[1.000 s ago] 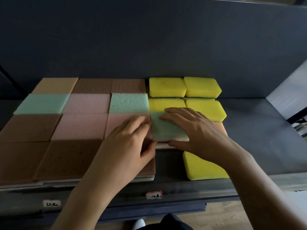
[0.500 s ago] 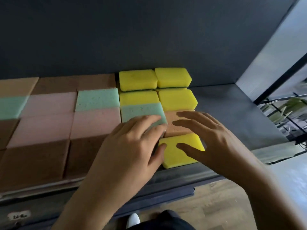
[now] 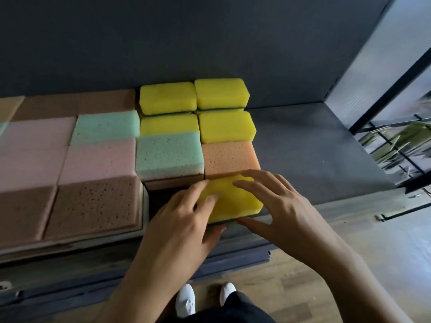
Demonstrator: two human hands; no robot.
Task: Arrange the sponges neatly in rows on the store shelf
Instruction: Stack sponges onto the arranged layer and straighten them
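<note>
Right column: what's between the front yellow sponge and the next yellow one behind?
One orange sponge, with no visible gap to the front yellow sponge or the yellow sponge behind; head view.

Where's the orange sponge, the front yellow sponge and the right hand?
orange sponge (image 3: 229, 157): head view, top face middle.
front yellow sponge (image 3: 235, 201): head view, bare top.
right hand (image 3: 286, 209): head view, its back.

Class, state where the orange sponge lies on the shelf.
Head view, right column: the orange sponge lies beside the green sponge, just behind the front yellow sponge.
</note>
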